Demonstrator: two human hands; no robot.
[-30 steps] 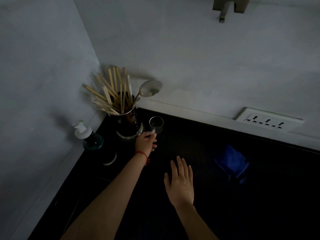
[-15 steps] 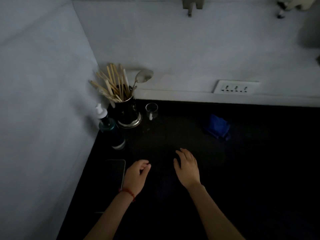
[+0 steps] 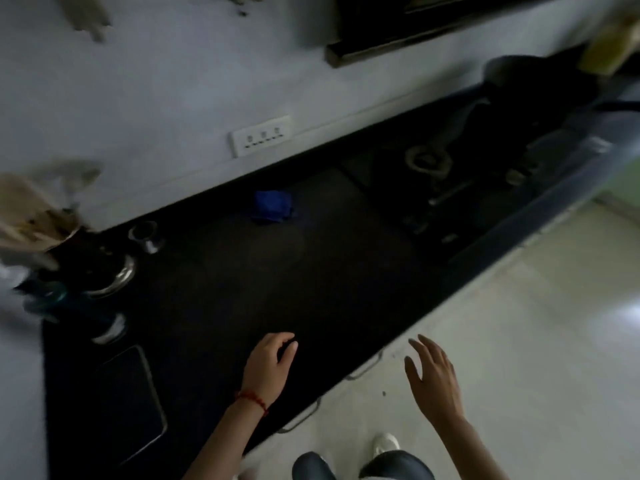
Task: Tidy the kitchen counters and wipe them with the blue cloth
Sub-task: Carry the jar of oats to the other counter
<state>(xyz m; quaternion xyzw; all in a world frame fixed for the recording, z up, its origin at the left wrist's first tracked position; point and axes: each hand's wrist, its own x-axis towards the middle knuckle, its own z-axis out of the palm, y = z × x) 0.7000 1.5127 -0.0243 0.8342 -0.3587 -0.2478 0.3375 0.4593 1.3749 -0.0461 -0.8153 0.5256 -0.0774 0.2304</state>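
- Your left hand (image 3: 268,367) is hovering low over the black counter (image 3: 311,271) near its front edge, fingers loosely curled and holding nothing; it is probably waiting there between jobs.
- Your right hand (image 3: 433,379) is hanging out past the counter edge over the pale floor (image 3: 519,341), fingers spread and relaxed, gripping nothing.
- The blue cloth (image 3: 273,206) is lying bunched on the counter close to the back wall, below the wall socket (image 3: 261,136), well apart from both hands. Judgement: wiping is not yet under way, and a forward reach is what the cloth calls for.
- The small glass cup (image 3: 147,235) is standing upright just beside the utensil holder (image 3: 86,258) in the left corner; judgement: grouped against the wall to free the middle for wiping.
- A pump bottle (image 3: 52,299) is standing in front of the holder, blurred.
- A phone (image 3: 133,403) is lying flat near the left edge; it may be sitting in the wiping path.
- The stove (image 3: 450,181) is occupying the far right; detail is too dark to tell.
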